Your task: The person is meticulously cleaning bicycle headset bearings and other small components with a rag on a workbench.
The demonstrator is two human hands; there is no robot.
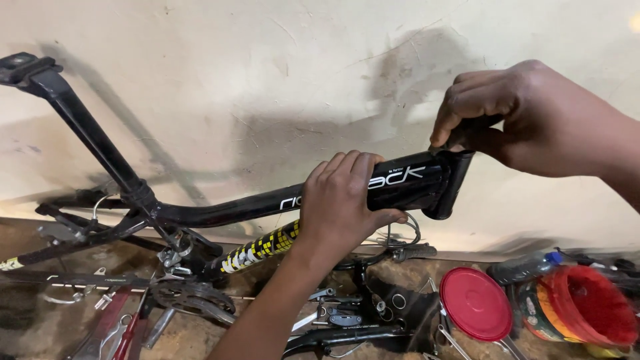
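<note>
A black bicycle frame [227, 212] stands against a pale wall, its seat post [80, 120] rising at the left and its head tube [453, 183] at the right. My left hand [340, 203] wraps around the top tube just behind the head tube. My right hand [527, 120] comes in from the right and presses its fingers on a dark part at the top of the head tube. The down tube [260, 248] has a yellow chequered pattern. A chainring [190, 299] sits at the frame's bottom.
On the ground lie loose metal parts and wrenches [110, 327], a red round lid [475, 303], an open red tin [587, 307] and a dark bottle [527, 269]. Cables [400, 240] hang under the top tube.
</note>
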